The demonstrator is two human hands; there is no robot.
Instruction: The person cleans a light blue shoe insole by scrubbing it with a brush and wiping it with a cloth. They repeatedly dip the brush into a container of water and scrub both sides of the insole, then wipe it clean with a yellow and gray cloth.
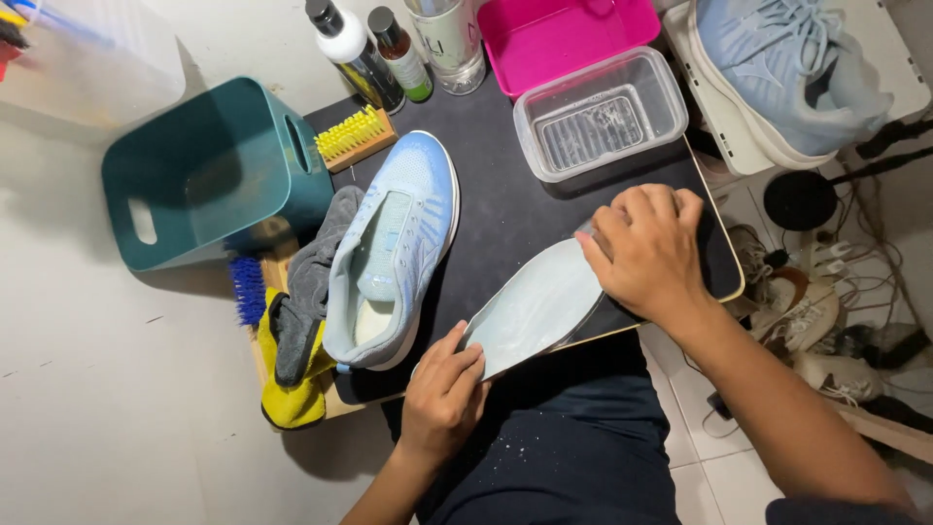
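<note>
While both hands grip it, insole runs diagonally.

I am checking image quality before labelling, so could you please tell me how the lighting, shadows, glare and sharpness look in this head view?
Head view: bright, even light from above; soft shadows fall beside the teal basket and under the insole; mild glare on the clear plastic tub; left hand and right hand are sharp; slight wide-angle bending toward the edges, where the cables at right look dimmer.
</note>
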